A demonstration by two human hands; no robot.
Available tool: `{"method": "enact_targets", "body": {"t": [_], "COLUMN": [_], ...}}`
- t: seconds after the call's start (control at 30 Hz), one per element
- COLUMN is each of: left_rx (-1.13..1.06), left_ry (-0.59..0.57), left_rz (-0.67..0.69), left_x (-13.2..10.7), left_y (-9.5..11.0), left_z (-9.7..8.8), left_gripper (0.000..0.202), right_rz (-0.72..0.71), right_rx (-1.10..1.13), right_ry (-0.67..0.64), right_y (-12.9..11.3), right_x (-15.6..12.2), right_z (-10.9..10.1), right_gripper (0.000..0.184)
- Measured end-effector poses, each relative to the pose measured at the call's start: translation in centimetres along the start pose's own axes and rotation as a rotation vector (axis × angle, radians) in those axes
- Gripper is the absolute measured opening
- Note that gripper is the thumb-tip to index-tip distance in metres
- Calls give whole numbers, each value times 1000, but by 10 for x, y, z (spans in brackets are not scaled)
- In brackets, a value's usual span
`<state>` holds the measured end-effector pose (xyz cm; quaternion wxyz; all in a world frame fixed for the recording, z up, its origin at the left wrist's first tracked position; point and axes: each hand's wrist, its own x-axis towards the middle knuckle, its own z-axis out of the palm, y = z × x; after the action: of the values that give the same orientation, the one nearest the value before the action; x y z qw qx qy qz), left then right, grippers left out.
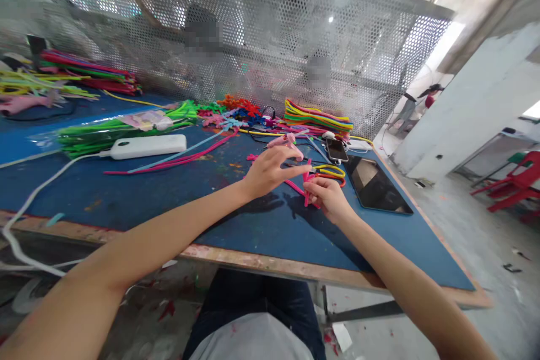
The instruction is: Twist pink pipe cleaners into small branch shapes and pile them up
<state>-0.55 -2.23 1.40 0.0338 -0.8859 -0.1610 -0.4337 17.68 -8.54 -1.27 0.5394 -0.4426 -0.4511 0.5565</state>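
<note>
Both my hands meet over the blue table (126, 191), working a bent pink pipe cleaner (306, 180). My left hand (270, 171) reaches in from the left with its fingertips pinched on the upper end of the pink piece. My right hand (327, 197) is curled round the lower part of the same piece, which stands nearly upright between the two hands. A loop of yellow and red pipe cleaners (333, 171) lies just behind my right hand. A pink glue gun (287, 143) rests beyond my left hand.
A dark tablet (373, 185) and a phone (336, 150) lie to the right. A white power bank (147, 146) with cable, green pipe-cleaner packs (97, 135) and coloured stacks (318, 118) fill the back. A perforated metal screen (270, 45) stands behind. Red chair (517, 183) at right.
</note>
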Motion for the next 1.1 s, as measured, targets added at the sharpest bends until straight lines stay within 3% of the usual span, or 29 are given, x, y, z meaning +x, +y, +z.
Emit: {"method": "enact_targets", "body": {"t": [0.1, 0.2, 0.37, 0.53, 0.83, 1.1], "left_rx": [314, 472, 556, 572, 570, 568], "left_ry": [2, 57, 100, 32, 12, 84], "left_rz": [339, 453, 514, 490, 501, 497], "left_x": [0, -1, -3, -2, -1, -1], "left_y": [-4, -3, 1, 1, 0, 0], "left_z": [-3, -1, 0, 2, 2, 3], "left_gripper": [25, 18, 14, 13, 13, 14], "right_rz": [-13, -22, -51, -87, -130, -154], "right_rx": [-35, -62, -78, -133, -219, -280], "right_ry": [-11, 2, 39, 69, 95, 95], "right_y": [5, 9, 10, 10, 10, 11], "right_x": [-1, -2, -1, -2, -4, -4], "right_z": [2, 5, 7, 11, 13, 12], "right_gripper": [23, 23, 23, 20, 21, 22]}}
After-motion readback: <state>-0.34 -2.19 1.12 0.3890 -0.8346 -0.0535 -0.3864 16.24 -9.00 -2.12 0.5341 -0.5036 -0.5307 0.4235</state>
